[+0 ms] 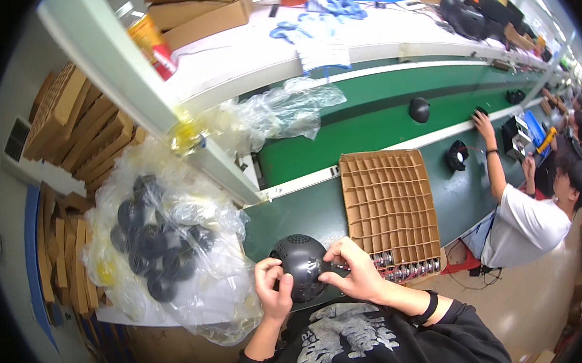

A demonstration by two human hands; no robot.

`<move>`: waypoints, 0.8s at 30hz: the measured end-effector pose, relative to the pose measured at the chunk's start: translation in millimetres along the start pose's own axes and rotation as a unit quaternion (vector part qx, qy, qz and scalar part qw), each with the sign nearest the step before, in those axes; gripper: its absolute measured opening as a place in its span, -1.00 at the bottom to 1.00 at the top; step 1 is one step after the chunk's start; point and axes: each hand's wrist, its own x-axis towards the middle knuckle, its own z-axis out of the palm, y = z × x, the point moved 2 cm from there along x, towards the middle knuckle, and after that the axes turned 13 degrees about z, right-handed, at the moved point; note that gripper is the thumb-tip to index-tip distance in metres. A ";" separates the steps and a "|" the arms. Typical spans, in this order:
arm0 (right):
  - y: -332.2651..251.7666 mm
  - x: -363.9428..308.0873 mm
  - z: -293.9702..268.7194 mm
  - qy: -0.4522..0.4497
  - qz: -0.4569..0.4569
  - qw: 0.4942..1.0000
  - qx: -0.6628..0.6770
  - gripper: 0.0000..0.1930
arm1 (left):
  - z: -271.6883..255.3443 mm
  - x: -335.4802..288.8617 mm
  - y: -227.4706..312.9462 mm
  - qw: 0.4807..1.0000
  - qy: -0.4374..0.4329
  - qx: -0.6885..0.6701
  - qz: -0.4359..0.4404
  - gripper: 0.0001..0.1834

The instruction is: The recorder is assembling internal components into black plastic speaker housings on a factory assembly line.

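Both my hands hold a black dome-shaped plastic shell (300, 263) with small perforations, just above the near edge of the green bench (302, 216). My left hand (273, 289) grips its lower left side. My right hand (359, 270) pinches its right side with the fingers curled over it. Directly right of the shell lies a brown cardboard grid divider (387, 205) with small metal parts (403, 269) in its nearest cells.
A clear plastic bag (158, 246) of more black domes sits at my left. A green conveyor belt (376, 120) carries another black dome (419, 109). A seated person in a white shirt (528, 222) reaches onto the line at right. Cardboard boxes (195, 6) sit on the shelf.
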 end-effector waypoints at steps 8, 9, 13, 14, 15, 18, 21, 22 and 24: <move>7.9 -7.1 -16.2 0.055 0.044 0.996 -0.063 -0.72 | 28.4 1.8 7.9 0.901 -0.059 0.283 0.322 -0.55; 8.4 -7.8 -17.8 0.059 0.045 0.995 -0.062 -0.72 | 31.4 2.5 8.3 0.901 -0.063 0.282 0.325 -0.55; 13.9 -8.2 -22.0 0.094 0.016 0.994 -0.062 -0.76 | 39.3 1.9 10.6 0.867 -0.054 0.308 0.389 -0.52; 14.9 -7.2 -22.5 0.101 -0.013 0.993 -0.056 -0.78 | 40.0 1.7 9.6 0.877 -0.066 0.308 0.363 -0.50; 16.2 -5.7 -24.2 0.101 -0.015 0.993 -0.054 -0.78 | 42.1 0.7 9.2 0.887 -0.078 0.308 0.336 -0.49; 20.6 -0.4 -27.0 0.090 -0.002 0.993 -0.081 -0.83 | 51.5 6.4 4.4 0.970 -0.072 0.188 0.137 -0.43; 9.9 -2.6 -19.5 0.118 -0.112 0.979 -0.120 -0.81 | 54.1 14.7 -14.2 1.000 0.002 -0.003 -0.005 -0.49; 0.7 -11.7 -11.9 0.004 -0.156 0.966 -0.206 -0.83 | 54.4 21.4 -16.2 0.997 0.024 -0.045 -0.054 -0.53; -44.6 -37.8 -4.3 -0.190 -0.404 0.894 -0.044 -0.85 | 57.6 34.7 -22.3 0.997 0.035 -0.019 -0.067 -0.66</move>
